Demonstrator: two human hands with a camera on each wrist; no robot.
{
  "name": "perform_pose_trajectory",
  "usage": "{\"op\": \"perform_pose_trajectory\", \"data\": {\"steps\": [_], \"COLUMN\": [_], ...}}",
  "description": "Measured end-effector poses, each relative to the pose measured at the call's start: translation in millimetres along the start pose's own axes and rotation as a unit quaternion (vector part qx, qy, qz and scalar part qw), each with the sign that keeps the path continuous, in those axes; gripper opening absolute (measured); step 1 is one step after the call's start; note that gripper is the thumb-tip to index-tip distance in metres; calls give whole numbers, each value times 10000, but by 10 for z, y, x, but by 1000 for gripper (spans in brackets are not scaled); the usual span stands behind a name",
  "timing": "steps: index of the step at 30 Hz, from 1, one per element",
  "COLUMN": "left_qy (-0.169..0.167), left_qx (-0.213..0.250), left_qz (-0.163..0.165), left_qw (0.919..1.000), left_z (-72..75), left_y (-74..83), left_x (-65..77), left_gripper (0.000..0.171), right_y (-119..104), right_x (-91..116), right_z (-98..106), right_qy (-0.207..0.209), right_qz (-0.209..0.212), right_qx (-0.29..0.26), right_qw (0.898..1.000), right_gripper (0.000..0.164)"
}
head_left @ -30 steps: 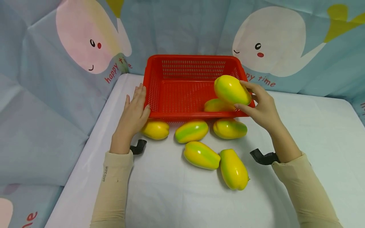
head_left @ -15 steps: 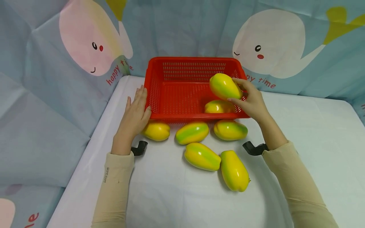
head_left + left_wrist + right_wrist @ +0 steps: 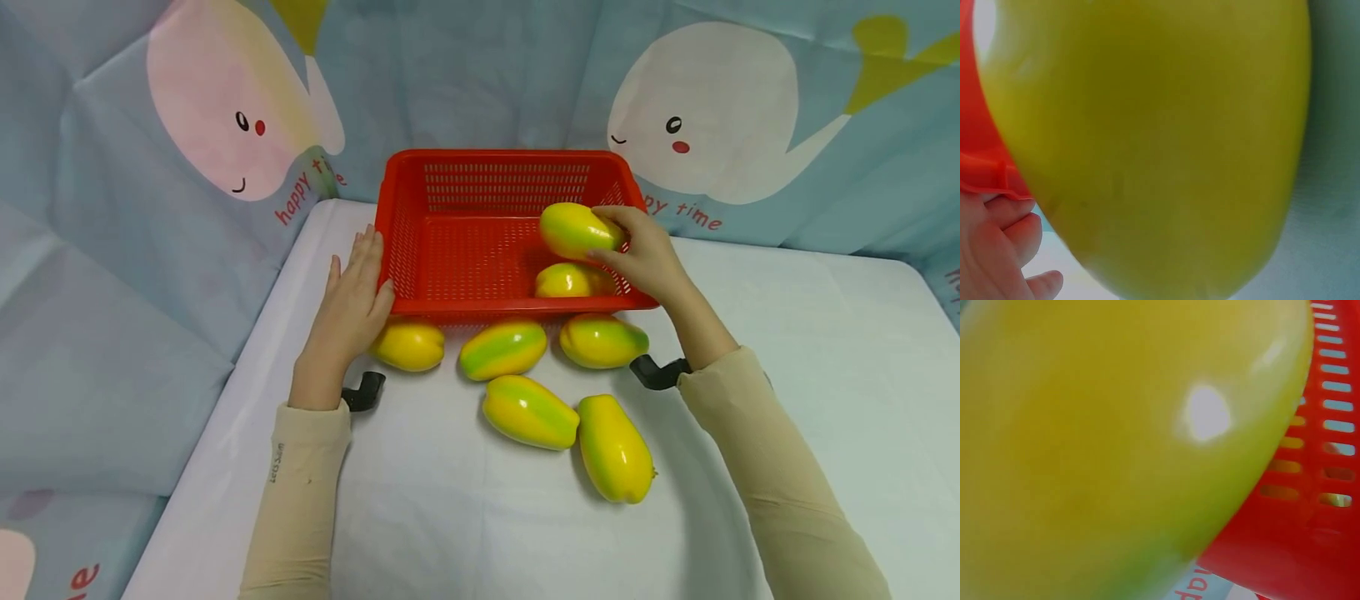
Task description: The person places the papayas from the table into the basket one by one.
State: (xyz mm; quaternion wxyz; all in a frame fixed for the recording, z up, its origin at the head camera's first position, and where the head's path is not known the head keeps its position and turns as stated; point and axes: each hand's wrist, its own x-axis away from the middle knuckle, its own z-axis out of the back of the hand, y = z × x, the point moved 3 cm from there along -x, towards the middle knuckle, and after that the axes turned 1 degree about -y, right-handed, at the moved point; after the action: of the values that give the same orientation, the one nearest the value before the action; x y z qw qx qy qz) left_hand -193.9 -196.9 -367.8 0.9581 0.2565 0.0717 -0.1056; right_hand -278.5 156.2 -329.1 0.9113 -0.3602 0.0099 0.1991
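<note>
In the head view my right hand grips a yellow-green papaya by its right end, inside the right part of the red basket. Just in front of it, another papaya lies on the basket floor. My left hand rests with straight fingers against the basket's left side. A yellow papaya lies beside the left wrist and fills most of the left wrist view. The right wrist view is largely covered by a papaya close to the camera, with the basket's slotted wall behind it.
Along the basket's front stand a striped papaya and a greener one. Nearer lie two more, one slanted papaya and one papaya pointing forward. A patterned blue cloth hangs right behind the basket.
My right hand has moved left and lower into the basket with the papaya, uncovering more of the papaya beneath. The left hand stays at the basket's side.
</note>
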Motion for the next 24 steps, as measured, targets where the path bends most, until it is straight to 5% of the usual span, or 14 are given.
{"op": "perform_pose_trajectory", "data": {"steps": [10, 24], "left_qy": [-30, -72], "left_qx": [36, 22], "left_qz": [30, 59], "left_qw": [10000, 10000], "left_z": [3, 7], "left_y": [2, -2], "left_x": [4, -2], "left_gripper": [62, 63], "right_y": [-13, 22], "right_x": [-126, -138], "right_z": [-46, -71], "right_qy": [-587, -282], "right_qz": [-657, -564], "right_qx": [79, -80], "right_qw": [9961, 9980], "right_gripper": [59, 57]}}
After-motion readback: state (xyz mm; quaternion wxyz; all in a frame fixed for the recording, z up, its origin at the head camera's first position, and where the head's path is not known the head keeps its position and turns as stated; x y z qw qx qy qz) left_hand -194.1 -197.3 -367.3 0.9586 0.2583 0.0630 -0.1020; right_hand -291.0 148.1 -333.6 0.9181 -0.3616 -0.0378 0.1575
